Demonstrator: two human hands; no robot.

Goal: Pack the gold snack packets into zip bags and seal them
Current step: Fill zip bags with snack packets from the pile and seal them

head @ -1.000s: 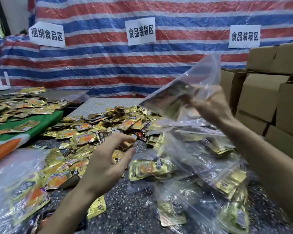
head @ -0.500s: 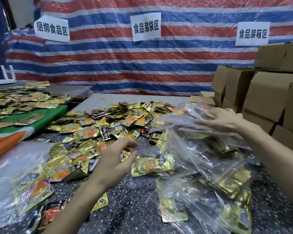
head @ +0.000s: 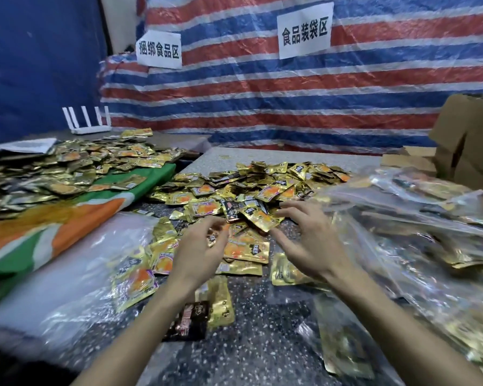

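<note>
A heap of gold snack packets (head: 262, 188) covers the middle of the speckled table (head: 251, 349). Both hands hover side by side over its near edge. My left hand (head: 201, 249) has loosely curled fingers above a packet and holds nothing that I can make out. My right hand (head: 310, 240) is spread, its fingers reaching over loose packets with nothing gripped. Filled clear zip bags (head: 418, 232) lie piled to the right of my right hand. More zip bags (head: 67, 274), some with packets inside, lie at the left front.
A second heap of gold packets (head: 67, 165) lies on a green, orange and white cloth (head: 53, 227) at the left. Cardboard boxes (head: 469, 151) stand at the right. A white router (head: 87, 121) sits at the back left before a striped tarp wall.
My right hand has let go of the filled bag on the right pile and swung left to the loose packets. My view has turned left. My left hand stays above the packets.
</note>
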